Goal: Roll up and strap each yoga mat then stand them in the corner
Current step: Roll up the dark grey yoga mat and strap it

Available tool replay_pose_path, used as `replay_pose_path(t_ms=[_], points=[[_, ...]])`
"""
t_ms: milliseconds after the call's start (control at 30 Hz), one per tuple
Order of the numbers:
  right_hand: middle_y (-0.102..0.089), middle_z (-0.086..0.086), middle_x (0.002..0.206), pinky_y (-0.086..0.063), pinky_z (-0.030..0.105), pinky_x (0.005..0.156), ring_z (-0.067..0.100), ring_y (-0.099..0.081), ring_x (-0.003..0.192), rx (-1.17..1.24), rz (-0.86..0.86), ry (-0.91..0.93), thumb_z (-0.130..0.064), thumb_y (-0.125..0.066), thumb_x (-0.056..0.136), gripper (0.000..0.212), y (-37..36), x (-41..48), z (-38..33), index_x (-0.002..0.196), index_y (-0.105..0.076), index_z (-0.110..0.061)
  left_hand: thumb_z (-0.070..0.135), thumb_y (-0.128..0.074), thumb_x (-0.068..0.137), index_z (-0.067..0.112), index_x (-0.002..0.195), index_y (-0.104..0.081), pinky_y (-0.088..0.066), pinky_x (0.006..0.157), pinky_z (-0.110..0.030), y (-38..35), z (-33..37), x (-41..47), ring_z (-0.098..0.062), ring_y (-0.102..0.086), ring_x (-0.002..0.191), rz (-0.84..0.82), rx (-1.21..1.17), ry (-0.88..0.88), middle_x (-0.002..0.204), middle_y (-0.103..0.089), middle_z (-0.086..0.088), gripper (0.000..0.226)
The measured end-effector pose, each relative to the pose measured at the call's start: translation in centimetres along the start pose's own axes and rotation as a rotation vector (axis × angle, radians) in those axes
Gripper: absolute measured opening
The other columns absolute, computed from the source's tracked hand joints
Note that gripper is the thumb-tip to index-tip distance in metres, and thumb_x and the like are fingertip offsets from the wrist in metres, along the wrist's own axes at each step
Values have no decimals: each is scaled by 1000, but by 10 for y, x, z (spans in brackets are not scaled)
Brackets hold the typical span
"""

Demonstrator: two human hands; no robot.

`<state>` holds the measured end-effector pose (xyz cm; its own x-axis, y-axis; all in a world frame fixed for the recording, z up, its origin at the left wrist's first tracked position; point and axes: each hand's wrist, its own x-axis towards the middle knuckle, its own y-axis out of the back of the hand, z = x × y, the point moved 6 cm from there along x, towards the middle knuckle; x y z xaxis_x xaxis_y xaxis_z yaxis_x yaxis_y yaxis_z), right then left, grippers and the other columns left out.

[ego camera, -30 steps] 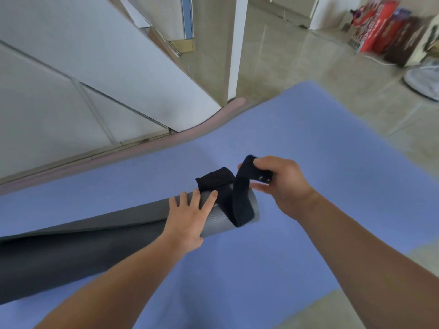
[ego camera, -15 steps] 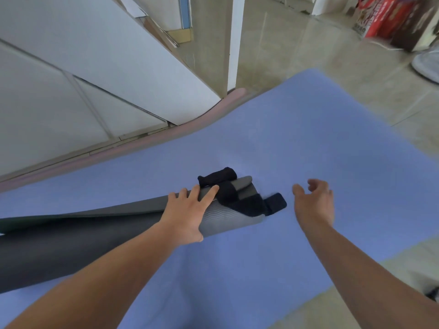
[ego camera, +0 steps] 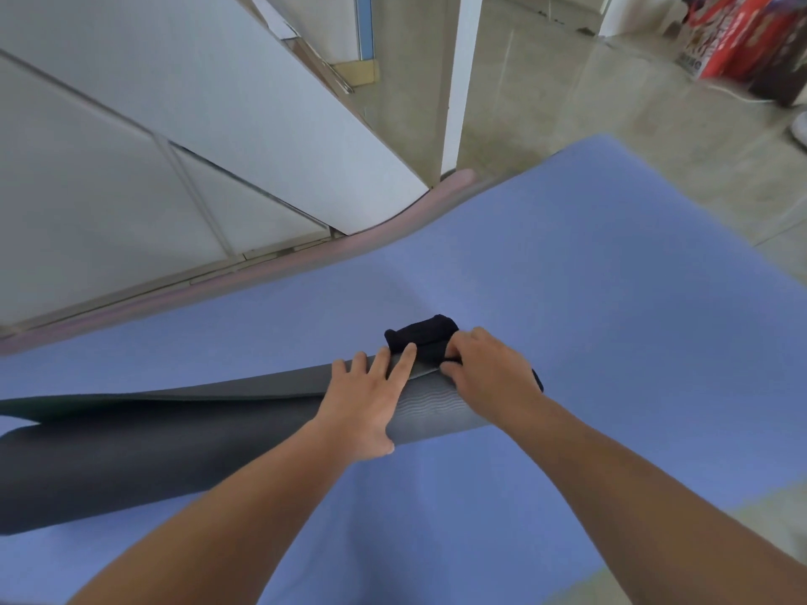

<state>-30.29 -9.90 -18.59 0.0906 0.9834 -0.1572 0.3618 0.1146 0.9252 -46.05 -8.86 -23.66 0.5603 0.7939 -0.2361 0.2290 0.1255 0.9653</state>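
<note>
Lying across a blue yoga mat (ego camera: 611, 299) spread on the tiled floor (ego camera: 546, 102), a rolled grey yoga mat (ego camera: 174, 438) stretches from the left edge toward the centre. The person's left hand (ego camera: 367, 399) presses flat on the roll, fingers straight. At the roll's right end a black strap (ego camera: 421, 338) wraps the mat, and the right hand (ego camera: 489, 373) curls its fingers onto it. Red boxes (ego camera: 733, 41) stand at far right.

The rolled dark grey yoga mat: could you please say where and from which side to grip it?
Probably grip the rolled dark grey yoga mat near its right end, beside the black fabric strap, from above, wrapping round: it lies flat on the blue mat; its left part looks looser.
</note>
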Motion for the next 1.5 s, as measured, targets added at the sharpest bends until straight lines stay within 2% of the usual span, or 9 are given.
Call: replay_pose_path(t_ms=[200,400,533,667,800,967,1133,1300,1500], points=[[-63,5,100,-48,38,82,27,-59,94,560,144,-384,-22,-49,98,11,17,6,53,106,-55,-16,51,-74,69,21,151,15,-39,98,-44,5,-8,-14,-32,-43,121,3,-6,-54,150,-25,-10,125],[-64,10,86,-52,36,68,26,-62,73,820,102,-578,-11,-44,98,18,-6,3,74,99,-62,-14,62,-73,63,27,157,7,-42,99,-40,53,-72,-41,-30,-44,129,47,-106,23,153,-29,-5,128],[-67,24,99,-55,47,81,35,-64,86,1015,-49,-731,-14,-49,94,19,-63,-3,81,103,-64,-7,61,-79,64,31,157,7,-45,93,-40,90,-103,-41,-26,-42,131,65,-199,126,155,-25,4,131],[-64,17,117,-50,49,99,38,-61,112,1169,-104,-892,-34,-57,99,37,-88,-26,96,120,-59,-3,63,-78,65,35,155,11,-45,92,-38,95,-77,-27,-23,-43,130,38,-242,111,154,-24,6,130],[-67,17,121,-53,40,86,30,-65,107,1524,-150,-853,-24,-58,98,30,-102,-46,118,121,-62,-5,63,-78,64,35,154,11,-45,91,-39,79,-31,-1,-25,-46,126,-18,-234,18,151,-28,3,130],[-73,20,100,-53,37,75,32,-67,89,1255,-105,-864,7,-60,87,34,-113,-78,154,120,-57,-1,60,-80,63,34,154,6,-43,82,-38,65,16,37,-28,-51,118,-83,-219,-61,145,-36,0,128],[-65,0,89,-48,31,65,22,-63,85,544,-222,-614,-20,-76,78,23,-112,-91,127,96,-61,-16,57,-84,62,32,154,3,-48,88,-43,44,48,64,-30,-52,116,-178,-197,-75,140,-41,-3,129],[-60,8,98,-42,31,67,31,-63,98,366,-235,-626,-23,-70,85,26,-120,-93,99,86,-45,-14,57,-84,61,33,154,1,-44,85,-39,35,49,71,-29,-53,117,-188,-199,-46,142,-41,-1,128],[-55,3,66,-43,27,66,22,-57,71,97,-800,-616,-21,-78,79,32,-117,-159,123,71,-48,-12,55,-84,62,33,154,0,-39,79,-36,42,51,65,-30,-51,114,-174,-211,-28,139,-41,-2,127]])
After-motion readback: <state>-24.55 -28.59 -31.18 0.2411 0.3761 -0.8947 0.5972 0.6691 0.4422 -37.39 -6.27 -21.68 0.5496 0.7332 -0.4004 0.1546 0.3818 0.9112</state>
